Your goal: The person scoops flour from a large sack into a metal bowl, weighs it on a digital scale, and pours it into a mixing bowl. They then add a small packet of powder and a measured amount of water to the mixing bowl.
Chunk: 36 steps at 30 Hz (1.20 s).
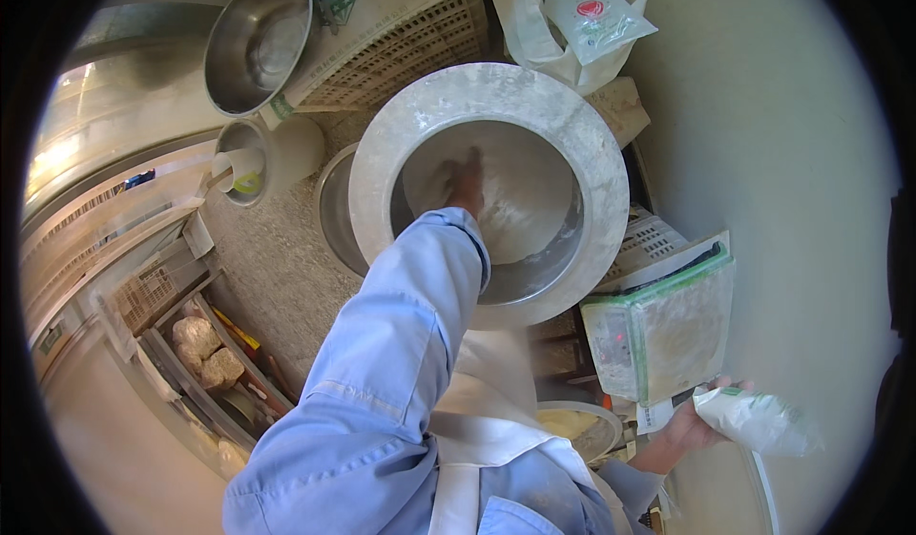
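Note:
My left arm, in a light blue sleeve, reaches down into a round metal drum [489, 102] with a broad pale rim dusted with powder. Inside it, my left hand [466, 182] is at the white powder [525, 210], which looks like flour. Motion smears those fingers, so their grip cannot be made out. Off to the lower right, my right hand [695, 428] is closed on the end of a white plastic bag [759, 420] with green print. The bag is held out to the side, well apart from the drum.
A steel bowl [260, 43] and a plastic crate [405, 53] stand beyond the drum, beside a white bag with a packet [599, 15]. A plastic-wrapped scale-like box [658, 330] is at right. An open drawer [215, 363] holds bagged goods at left.

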Tool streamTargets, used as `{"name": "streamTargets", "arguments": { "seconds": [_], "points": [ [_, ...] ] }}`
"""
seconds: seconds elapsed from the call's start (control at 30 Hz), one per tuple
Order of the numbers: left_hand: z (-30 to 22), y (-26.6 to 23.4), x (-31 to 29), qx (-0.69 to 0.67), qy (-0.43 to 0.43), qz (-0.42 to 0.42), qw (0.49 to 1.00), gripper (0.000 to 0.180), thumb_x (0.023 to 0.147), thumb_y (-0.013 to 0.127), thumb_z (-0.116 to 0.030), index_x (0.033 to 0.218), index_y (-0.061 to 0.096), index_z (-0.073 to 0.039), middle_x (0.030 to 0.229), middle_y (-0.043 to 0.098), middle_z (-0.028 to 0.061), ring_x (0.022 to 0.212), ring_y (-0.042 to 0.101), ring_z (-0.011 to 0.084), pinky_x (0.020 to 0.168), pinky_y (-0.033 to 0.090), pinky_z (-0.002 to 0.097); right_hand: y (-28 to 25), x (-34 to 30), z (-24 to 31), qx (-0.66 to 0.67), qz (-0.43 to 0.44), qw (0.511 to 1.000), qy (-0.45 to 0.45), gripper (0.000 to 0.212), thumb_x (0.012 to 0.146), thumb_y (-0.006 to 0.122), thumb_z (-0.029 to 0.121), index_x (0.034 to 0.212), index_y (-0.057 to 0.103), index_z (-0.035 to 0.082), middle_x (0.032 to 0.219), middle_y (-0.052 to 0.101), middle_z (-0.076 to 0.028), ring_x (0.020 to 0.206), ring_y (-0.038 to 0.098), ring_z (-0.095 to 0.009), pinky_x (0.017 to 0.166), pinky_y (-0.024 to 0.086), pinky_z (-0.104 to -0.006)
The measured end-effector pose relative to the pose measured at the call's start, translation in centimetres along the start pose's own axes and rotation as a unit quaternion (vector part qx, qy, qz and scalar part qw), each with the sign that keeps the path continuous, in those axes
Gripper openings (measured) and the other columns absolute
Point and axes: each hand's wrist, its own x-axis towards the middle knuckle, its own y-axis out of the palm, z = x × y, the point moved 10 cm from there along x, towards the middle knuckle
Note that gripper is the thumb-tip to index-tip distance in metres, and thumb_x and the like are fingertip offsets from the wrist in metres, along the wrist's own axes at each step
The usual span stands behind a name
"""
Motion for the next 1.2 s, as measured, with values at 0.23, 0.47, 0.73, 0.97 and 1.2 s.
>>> {"name": "streamTargets", "arguments": {
  "seconds": [0.23, 0.47, 0.73, 0.97, 1.2],
  "points": [
    [-10.5, 4.5, -8.3, -0.022, 0.316, 0.253, 0.914, 0.065, 0.084, 0.047, -0.048, 0.129, 0.039, -0.001, 0.135, 0.035, 0.0179, 0.125, 0.031, 0.0356, 0.103, 0.024, 0.0401, 1.6, 0.5, -1.1, 0.049, 0.029, 0.998, 0.024, 0.063, 0.08, 0.064, 0.023, 0.129, 0.031, 0.001, 0.117, 0.043, -0.022, 0.112, 0.041, -0.036, 0.094, 0.038, -0.0475],
    [-4.9, 10.3, -9.6, 0.213, 0.389, 0.384, 0.81, 0.047, 0.08, 0.053, -0.037, 0.115, 0.053, -0.007, 0.124, 0.046, 0.0171, 0.113, 0.045, 0.032, 0.093, 0.036, 0.0424, 2.7, 0.6, -1.9, 0.042, 0.072, 0.996, 0.046, 0.059, 0.082, 0.06, 0.024, 0.129, 0.032, 0.001, 0.119, 0.041, -0.022, 0.114, 0.04, -0.036, 0.096, 0.036, -0.0483],
    [0.3, 1.1, 2.0, 0.172, 0.139, -0.162, 0.962, 0.043, 0.078, 0.055, -0.025, 0.114, 0.052, -0.002, 0.116, 0.052, 0.0173, 0.109, 0.048, 0.0346, 0.089, 0.04, 0.0432, -0.2, -0.1, -0.8, -0.003, -0.014, 0.999, 0.032, 0.048, 0.084, 0.057, 0.031, 0.125, 0.039, 0.013, 0.127, 0.038, -0.003, 0.101, 0.043, -0.031, 0.083, 0.042, -0.0519],
    [-5.9, 3.0, -2.1, 0.072, 0.269, 0.02, 0.96, 0.054, 0.076, 0.06, -0.021, 0.122, 0.045, 0.002, 0.124, 0.045, 0.0215, 0.116, 0.042, 0.0345, 0.095, 0.035, 0.0425, 0.5, -0.1, -1.0, -0.009, 0.019, 0.999, 0.028, 0.05, 0.084, 0.058, 0.029, 0.126, 0.038, 0.012, 0.127, 0.039, -0.005, 0.104, 0.042, -0.032, 0.086, 0.04, -0.0521],
    [-7.3, 3.2, -5.4, 0.12, 0.229, 0.214, 0.942, 0.042, 0.074, 0.058, -0.018, 0.112, 0.055, -0.001, 0.115, 0.053, 0.019, 0.107, 0.05, 0.0342, 0.093, 0.038, 0.0383, 1.3, -0.6, -2.8, 0.035, 0.012, 0.997, 0.071, 0.06, 0.082, 0.06, 0.028, 0.132, 0.032, 0.007, 0.127, 0.043, -0.009, 0.112, 0.04, -0.034, 0.09, 0.037, -0.0523]
  ]
}}
